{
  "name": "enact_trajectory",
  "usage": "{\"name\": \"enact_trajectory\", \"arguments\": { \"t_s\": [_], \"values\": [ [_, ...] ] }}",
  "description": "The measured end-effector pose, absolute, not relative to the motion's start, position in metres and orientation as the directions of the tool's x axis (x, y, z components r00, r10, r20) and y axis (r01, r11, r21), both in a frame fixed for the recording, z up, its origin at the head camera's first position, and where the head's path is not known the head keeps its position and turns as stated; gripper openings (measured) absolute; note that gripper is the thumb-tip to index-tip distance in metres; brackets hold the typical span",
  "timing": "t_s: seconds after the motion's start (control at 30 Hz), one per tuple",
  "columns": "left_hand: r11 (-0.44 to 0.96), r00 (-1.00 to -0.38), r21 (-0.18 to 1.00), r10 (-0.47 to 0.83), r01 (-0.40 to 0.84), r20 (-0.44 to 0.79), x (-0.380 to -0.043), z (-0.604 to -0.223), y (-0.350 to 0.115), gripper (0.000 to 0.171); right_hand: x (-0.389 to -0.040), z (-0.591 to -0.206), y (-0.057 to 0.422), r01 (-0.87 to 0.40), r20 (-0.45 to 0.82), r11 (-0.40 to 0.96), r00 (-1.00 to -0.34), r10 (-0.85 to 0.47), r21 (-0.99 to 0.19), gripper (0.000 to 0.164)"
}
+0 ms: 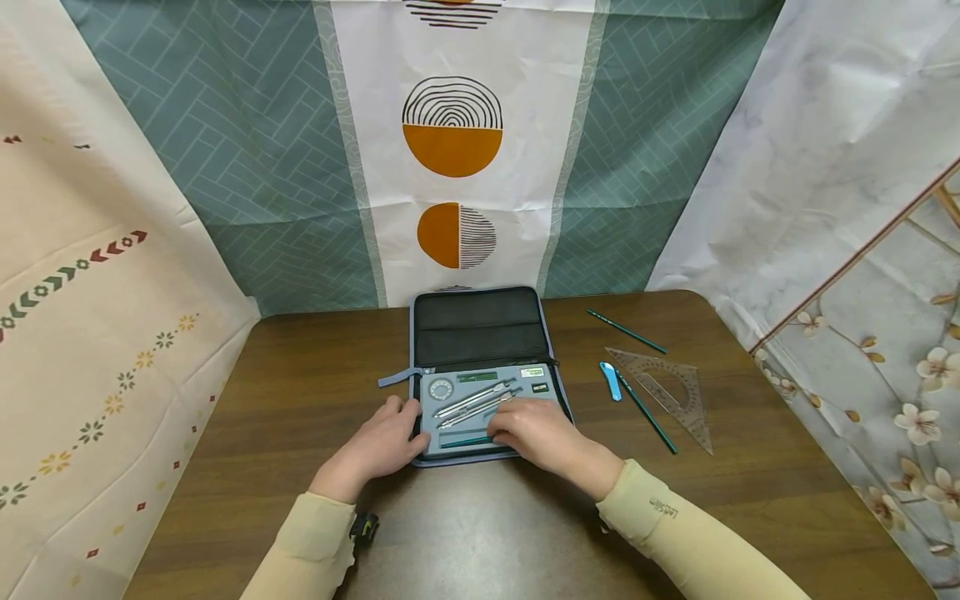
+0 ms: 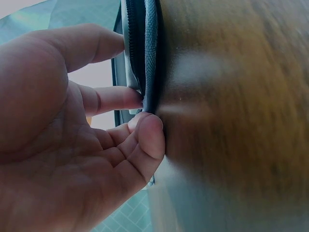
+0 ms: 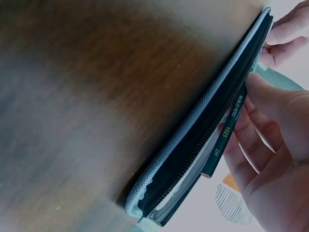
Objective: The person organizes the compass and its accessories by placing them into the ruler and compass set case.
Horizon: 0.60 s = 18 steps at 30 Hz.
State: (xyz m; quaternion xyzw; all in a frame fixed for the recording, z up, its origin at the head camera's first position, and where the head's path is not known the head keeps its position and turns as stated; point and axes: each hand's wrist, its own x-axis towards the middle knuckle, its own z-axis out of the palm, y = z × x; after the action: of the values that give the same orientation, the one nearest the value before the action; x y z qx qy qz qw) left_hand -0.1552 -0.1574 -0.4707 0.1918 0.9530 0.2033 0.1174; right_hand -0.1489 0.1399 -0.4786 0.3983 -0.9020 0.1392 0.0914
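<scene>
On the table, a zippered drawing-set case [image 1: 477, 327] lies unfolded, its grey tray [image 1: 431, 425] toward me. My left hand [image 1: 384, 439] holds the case at its front left corner; in the left wrist view the thumb and index finger meet its edge, the other fingers curled beside it. With my right hand [image 1: 536, 429] I pinch a dark green pencil [image 3: 223, 140], marked 2H, at the tray's front slot. Part of the pencil is hidden behind my fingers. Two silver compasses [image 1: 471, 402], a round dial [image 1: 440, 388], a green lead box [image 1: 477, 377], an eraser [image 1: 532, 372] and a sharpener [image 1: 540, 387] sit in the tray.
To the right of the case lie a clear set square [image 1: 693, 408], a light blue cutter [image 1: 611, 381] and two green pencils, one at the back [image 1: 626, 331] and one partly by the set square [image 1: 652, 419]. A blue strap [image 1: 396, 378] sticks out left. Hanging cloths [image 1: 285, 150] surround the table.
</scene>
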Motion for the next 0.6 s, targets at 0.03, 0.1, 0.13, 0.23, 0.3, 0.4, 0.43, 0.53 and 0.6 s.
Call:
{"name": "enact_trajectory", "arguments": {
  "t_s": [0.03, 0.1, 0.13, 0.23, 0.3, 0.4, 0.43, 0.53, 0.6],
  "values": [
    [0.843, -0.899, 0.432, 0.414, 0.319, -0.145, -0.1553, -0.4708, -0.1574, 0.041, -0.1488, -0.4785, 0.1398, -0.744, 0.275, 0.644, -0.666, -0.693, -0.179, 0.013],
    [0.842, -0.898, 0.434, 0.415, 0.32, -0.144, -0.1556, -0.4709, -0.1574, 0.04, -0.1487, -0.4782, 0.1394, -0.742, 0.273, 0.646, -0.668, -0.692, -0.179, 0.013],
    [0.842, -0.898, 0.435, 0.415, 0.32, -0.143, -0.1555, -0.4709, -0.1574, 0.04, -0.1485, -0.4784, 0.1393, -0.742, 0.273, 0.646, -0.668, -0.692, -0.178, 0.013],
    [0.84, -0.899, 0.438, 0.415, 0.319, -0.141, -0.1557, -0.471, -0.1572, 0.039, -0.1483, -0.4794, 0.1392, -0.744, 0.275, 0.646, -0.665, -0.694, -0.171, 0.014],
    [0.841, -0.899, 0.437, 0.414, 0.319, -0.14, -0.1559, -0.4712, -0.1572, 0.04, -0.1483, -0.4803, 0.1391, -0.745, 0.275, 0.646, -0.663, -0.696, -0.163, 0.014],
    [0.842, -0.9, 0.434, 0.414, 0.32, -0.139, -0.1561, -0.4719, -0.1572, 0.041, -0.1479, -0.4812, 0.139, -0.747, 0.275, 0.646, -0.661, -0.698, -0.155, 0.015],
    [0.842, -0.9, 0.433, 0.414, 0.321, -0.139, -0.1562, -0.4723, -0.1573, 0.041, -0.1477, -0.4814, 0.1389, -0.747, 0.275, 0.647, -0.661, -0.698, -0.153, 0.015],
    [0.842, -0.9, 0.432, 0.414, 0.322, -0.137, -0.1562, -0.4727, -0.1576, 0.041, -0.1471, -0.4817, 0.1387, -0.747, 0.275, 0.648, -0.661, -0.698, -0.149, 0.015],
    [0.842, -0.9, 0.433, 0.414, 0.321, -0.138, -0.1559, -0.4727, -0.1579, 0.042, -0.1466, -0.4818, 0.1385, -0.748, 0.276, 0.648, -0.659, -0.7, -0.143, 0.015]
  ]
}}
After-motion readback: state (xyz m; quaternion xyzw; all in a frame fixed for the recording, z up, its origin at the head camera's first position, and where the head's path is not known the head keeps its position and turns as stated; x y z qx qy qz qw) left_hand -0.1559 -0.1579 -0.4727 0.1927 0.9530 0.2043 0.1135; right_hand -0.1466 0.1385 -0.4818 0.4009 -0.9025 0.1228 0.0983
